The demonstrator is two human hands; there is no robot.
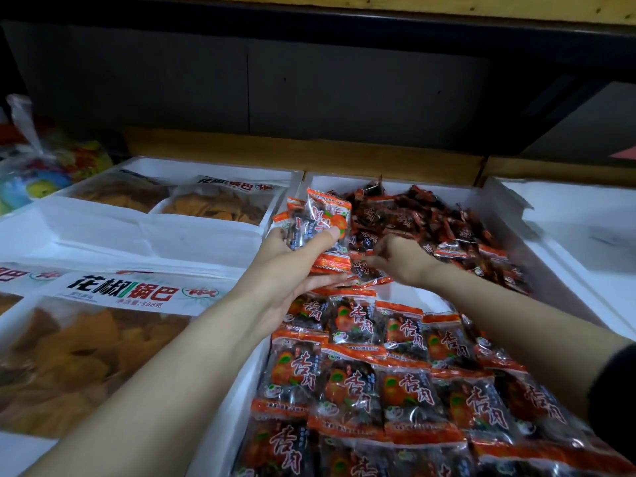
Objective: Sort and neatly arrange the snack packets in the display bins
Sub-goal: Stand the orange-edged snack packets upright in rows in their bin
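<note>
In the middle bin (564, 287): arranged packets (358, 383) in rows beneath the fingers; loose heap (447, 222) beyond them.
Left hand (296, 263): thumb and fingers clamp a held stack (320, 228).
Right hand (401, 256): fingers curled onto one loose packet (370, 271); grip unclear.

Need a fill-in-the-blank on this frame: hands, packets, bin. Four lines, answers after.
1. The left hand holds a stack of packets with its ____ pressed on top.
2. The right hand reaches at the loose pile, which fills the ____ end of the bin.
3. In the neat rows, the packets lie printed side ____.
4. The bin's walls are ____.

Missing words: thumb; far; up; white.
</note>
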